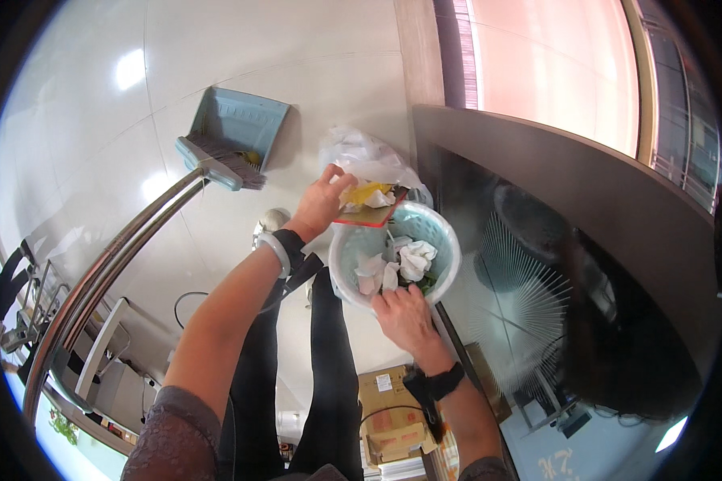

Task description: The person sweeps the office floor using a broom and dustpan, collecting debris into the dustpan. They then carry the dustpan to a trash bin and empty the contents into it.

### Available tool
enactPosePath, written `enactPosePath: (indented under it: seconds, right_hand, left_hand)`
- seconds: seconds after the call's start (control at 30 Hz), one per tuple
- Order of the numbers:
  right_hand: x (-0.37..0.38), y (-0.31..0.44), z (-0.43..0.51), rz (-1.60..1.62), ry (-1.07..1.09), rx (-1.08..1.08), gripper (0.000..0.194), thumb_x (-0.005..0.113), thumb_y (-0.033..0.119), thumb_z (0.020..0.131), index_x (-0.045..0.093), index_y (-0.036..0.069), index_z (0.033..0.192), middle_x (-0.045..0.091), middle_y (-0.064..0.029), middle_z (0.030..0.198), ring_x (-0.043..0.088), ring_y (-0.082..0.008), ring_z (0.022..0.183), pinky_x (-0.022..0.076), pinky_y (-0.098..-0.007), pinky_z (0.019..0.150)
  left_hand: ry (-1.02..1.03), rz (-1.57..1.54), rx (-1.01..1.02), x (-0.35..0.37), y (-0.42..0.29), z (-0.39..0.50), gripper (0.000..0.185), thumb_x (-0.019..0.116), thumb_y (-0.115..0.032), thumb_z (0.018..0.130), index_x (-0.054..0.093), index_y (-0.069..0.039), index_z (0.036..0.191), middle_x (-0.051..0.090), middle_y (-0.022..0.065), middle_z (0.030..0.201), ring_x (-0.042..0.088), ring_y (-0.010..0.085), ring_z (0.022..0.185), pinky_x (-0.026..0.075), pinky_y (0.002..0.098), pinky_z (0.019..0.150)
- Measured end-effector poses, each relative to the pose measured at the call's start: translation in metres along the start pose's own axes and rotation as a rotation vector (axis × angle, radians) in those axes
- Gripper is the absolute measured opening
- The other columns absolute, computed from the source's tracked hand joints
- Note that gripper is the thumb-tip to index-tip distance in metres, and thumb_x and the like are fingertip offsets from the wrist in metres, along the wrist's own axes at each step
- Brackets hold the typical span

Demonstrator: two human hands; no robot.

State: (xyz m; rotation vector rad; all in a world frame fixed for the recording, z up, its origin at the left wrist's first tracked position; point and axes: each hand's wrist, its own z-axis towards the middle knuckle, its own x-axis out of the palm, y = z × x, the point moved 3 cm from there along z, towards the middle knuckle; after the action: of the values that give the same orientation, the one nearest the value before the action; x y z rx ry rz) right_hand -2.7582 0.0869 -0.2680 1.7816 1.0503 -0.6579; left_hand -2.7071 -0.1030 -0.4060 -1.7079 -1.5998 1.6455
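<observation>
A light-blue perforated waste basket (454, 255) stands before me, lined with a thin clear plastic bag. Crumpled white tissues (418, 258) and some green scraps (426, 284) lie inside it. My right hand (404, 318) grips the near rim, fingertips over the inner side. Beyond the basket's far edge is a second, white plastic bag (367, 147), its mouth spread. It holds a yellow wrapper (367, 193), tissue and a flat red-edged piece (367, 216). My left hand (322, 201) pinches this bag's left edge.
A blue-grey dustpan (246, 117) lies on the tiled floor at upper left, a long-handled broom (210, 171) resting in it. To the right stands a dark glossy panel (517, 240). Cardboard boxes (391, 397) sit near my legs. A metal-framed chair or trolley (102, 349) is at lower left.
</observation>
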Motion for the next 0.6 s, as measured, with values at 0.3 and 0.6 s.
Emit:
enactPosePath:
  seconds: [0.3, 0.6]
  right_hand:
    - [0.047, 0.03, -0.076, 0.024, -0.111, 0.083, 0.009, 0.054, 0.014, 0.067, 0.046, 0.011, 0.065, 0.04, -0.0029, 0.064, 0.045, -0.0179, 0.062, 0.0333, -0.0324, 0.057]
    - [0.051, 0.042, -0.096, 0.069, -0.16, 0.141, 0.013, 0.055, 0.014, 0.067, 0.043, 0.013, 0.062, 0.036, -0.0016, 0.064, 0.044, -0.0166, 0.062, 0.0315, -0.0317, 0.055]
  left_hand:
    - [-0.003, -0.024, -0.009, -0.003, 0.008, 0.003, 0.044, 0.043, 0.014, 0.064, 0.053, -0.012, 0.098, 0.051, 0.0126, 0.101, 0.054, 0.0374, 0.086, 0.046, 0.0423, 0.073]
    - [-0.005, 0.022, -0.028, 0.002, 0.006, 0.007, 0.045, 0.044, 0.014, 0.063, 0.053, -0.011, 0.099, 0.051, 0.0133, 0.101, 0.054, 0.0366, 0.086, 0.047, 0.0409, 0.072]
